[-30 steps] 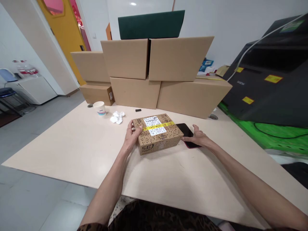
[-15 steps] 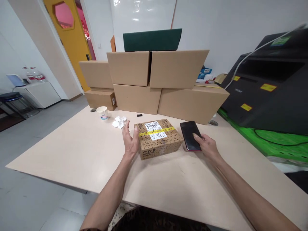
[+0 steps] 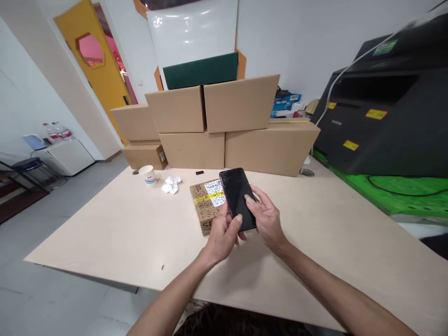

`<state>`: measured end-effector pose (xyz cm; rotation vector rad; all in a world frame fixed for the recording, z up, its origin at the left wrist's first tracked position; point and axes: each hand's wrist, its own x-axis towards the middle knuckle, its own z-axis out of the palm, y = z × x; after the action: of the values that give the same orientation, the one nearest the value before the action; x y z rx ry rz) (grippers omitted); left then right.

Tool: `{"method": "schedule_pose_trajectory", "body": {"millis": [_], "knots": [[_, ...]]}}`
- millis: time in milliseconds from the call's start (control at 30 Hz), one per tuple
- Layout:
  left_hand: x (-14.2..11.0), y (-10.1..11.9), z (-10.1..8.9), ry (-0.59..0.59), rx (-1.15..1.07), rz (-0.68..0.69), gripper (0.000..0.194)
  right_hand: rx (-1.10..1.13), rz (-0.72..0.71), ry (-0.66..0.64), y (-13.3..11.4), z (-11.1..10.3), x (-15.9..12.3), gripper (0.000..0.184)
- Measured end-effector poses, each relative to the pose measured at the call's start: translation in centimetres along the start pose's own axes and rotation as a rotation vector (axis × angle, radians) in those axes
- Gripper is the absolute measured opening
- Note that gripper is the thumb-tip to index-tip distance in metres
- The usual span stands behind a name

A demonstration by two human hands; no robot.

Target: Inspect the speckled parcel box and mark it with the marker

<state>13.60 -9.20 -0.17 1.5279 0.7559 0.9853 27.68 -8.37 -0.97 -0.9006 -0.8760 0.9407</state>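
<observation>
Showing phone [image 3: 235, 193]: slim, rectangular, black-faced, reddish along one edge.

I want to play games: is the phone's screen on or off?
Looks off: the phone is dark in front, with no picture lit.

Both hands grip a dark-screened phone [image 3: 233, 186] above the table [image 3: 122, 233]: the left hand [image 3: 222, 235] at its seven o'clock, the right hand [image 3: 268, 219] at four, each thumb on the front. Around the phone, a taped, labelled parcel [image 3: 205, 210] sits at nine o'clock, partly hidden; a crumpled tissue [image 3: 171, 185] and paper cup [image 3: 148, 177] between nine and ten; stacked cardboard boxes [image 3: 241, 105], topped by a green box [image 3: 203, 72], at eleven to twelve; a black machine [image 3: 378, 140] at two.
</observation>
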Motion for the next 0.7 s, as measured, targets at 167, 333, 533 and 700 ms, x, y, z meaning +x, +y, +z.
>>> {"method": "schedule_pose_trajectory", "body": {"millis": [167,333,533,700], "knots": [[-0.4,-1.4,0.7,0.077,-0.186,0.005,0.083,-0.005,-0.025,-0.015,0.8,0.2,-0.3,0.055],[-0.9,-2.2,1.3,0.101,-0.241,-0.008,0.089,-0.024,-0.019,-0.064,1.3,-0.4,-0.3,0.059],[-0.9,-3.0,1.4,0.112,-0.265,-0.046,0.095,-0.062,-0.007,-0.118,1.6,-1.1,-0.7,0.057],[-1.0,-3.0,1.1,0.130,-0.276,-0.039,0.091,-0.050,0.029,-0.200,1.7,-1.3,-1.1,0.065]]}}
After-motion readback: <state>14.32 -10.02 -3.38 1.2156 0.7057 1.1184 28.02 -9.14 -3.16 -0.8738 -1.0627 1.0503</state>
